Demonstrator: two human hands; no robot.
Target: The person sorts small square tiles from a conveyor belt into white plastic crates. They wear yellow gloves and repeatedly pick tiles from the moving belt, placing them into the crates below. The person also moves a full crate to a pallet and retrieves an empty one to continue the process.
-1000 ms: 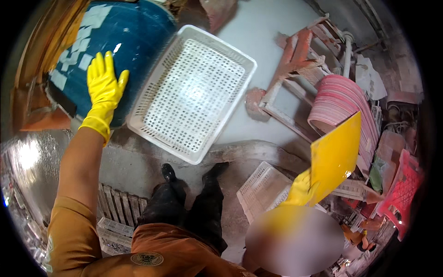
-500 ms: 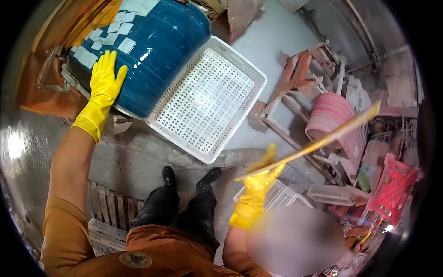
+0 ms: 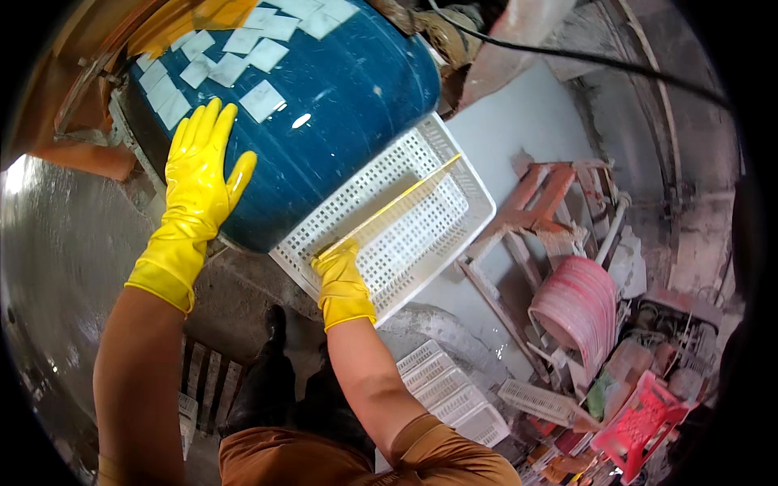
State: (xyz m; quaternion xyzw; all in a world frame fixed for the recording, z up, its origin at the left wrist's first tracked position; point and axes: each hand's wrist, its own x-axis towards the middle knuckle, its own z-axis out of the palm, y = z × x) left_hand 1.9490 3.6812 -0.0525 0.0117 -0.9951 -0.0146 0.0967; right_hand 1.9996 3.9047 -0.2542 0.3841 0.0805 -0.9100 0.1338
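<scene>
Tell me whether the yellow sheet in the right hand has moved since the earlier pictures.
Yes. The yellow sheet has swung left from beside the stack of pink plates to above the white basket, gripped by the right hand.

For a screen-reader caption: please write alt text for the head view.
A person's yellow-gloved left hand presses flat on a big blue drum, while the gloved right hand holds a thin yellow sheet over a white perforated crate.
</scene>
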